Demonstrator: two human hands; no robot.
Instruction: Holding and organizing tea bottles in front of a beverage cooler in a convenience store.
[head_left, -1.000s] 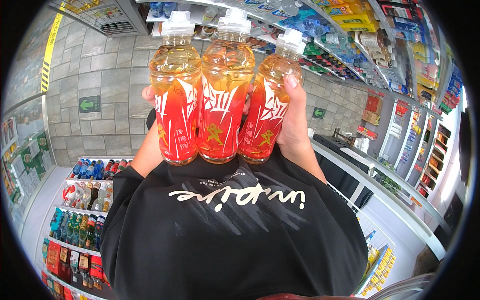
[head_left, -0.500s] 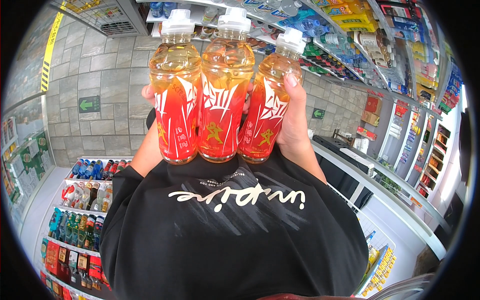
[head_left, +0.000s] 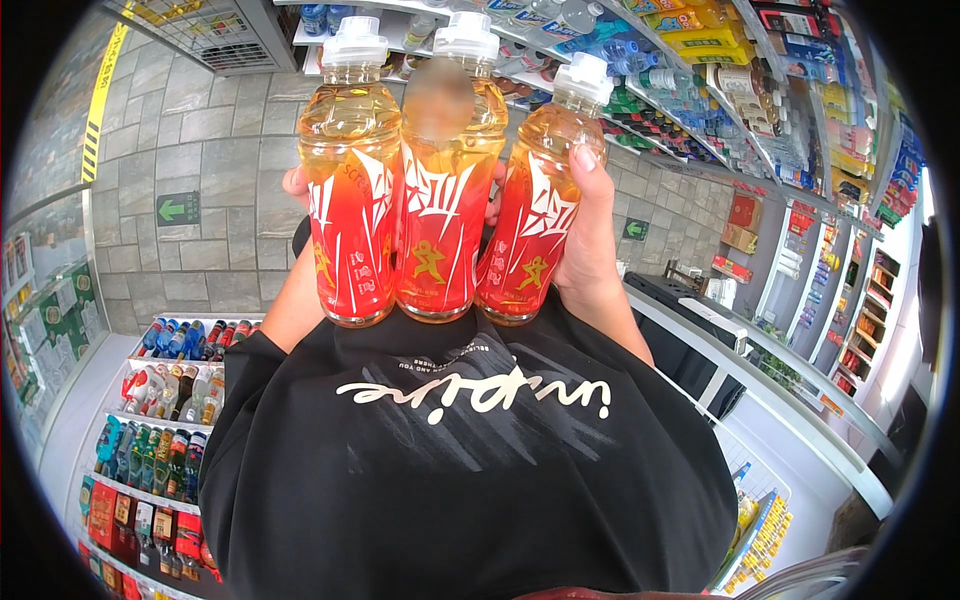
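Three clear plastic drink bottles with red labels and white caps stand side by side in front of my black shirt [head_left: 470, 500]. The left bottle [head_left: 350, 230] and the middle bottle [head_left: 440, 230] touch each other; the right bottle [head_left: 530, 225] leans slightly outward. My left hand [head_left: 296, 186] is closed around the left bottle from behind, most of it hidden. Around the right bottle my right hand [head_left: 588, 235] is closed, its thumb near the shoulder. Fingertips show between the middle and right bottles; whose hand they belong to I cannot tell. A blurred patch covers part of the middle bottle's upper end.
Shelves of drinks [head_left: 640, 75] run along the far side and right. A shelf rack of bottles [head_left: 160, 460] stands at lower left. A white-framed counter [head_left: 790, 425] lies to my right. Grey floor tiles [head_left: 225, 180] carry a green arrow sign [head_left: 177, 209].
The bottles and both hands are held almost still, with only a very slight upward shift. A blurred patch now shows on the middle bottle's upper part.
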